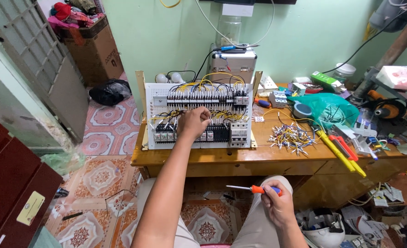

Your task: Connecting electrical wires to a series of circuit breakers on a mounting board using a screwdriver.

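Now left hand (193,121) is up at the panel (199,115), grip pinched on wires w/ knuckles over the middle rows; exactly which wire, can't tell. Panel stands tilted on the tabletop (221,156). Right hand (277,202) low over the lap, grip clenched on a screwdriver (251,188), tip pointing left, well apart from the panel.

One white wiring panel (199,115) stands on one wooden desk (221,158); two hands show, the left hand (193,121) and the right hand (277,202); one orange-handled screwdriver (251,188); two yellow tools (339,154); one red tool (345,147); one cardboard box (95,50); one black bag (109,92); one heap of cut wires (291,137), too many to count.
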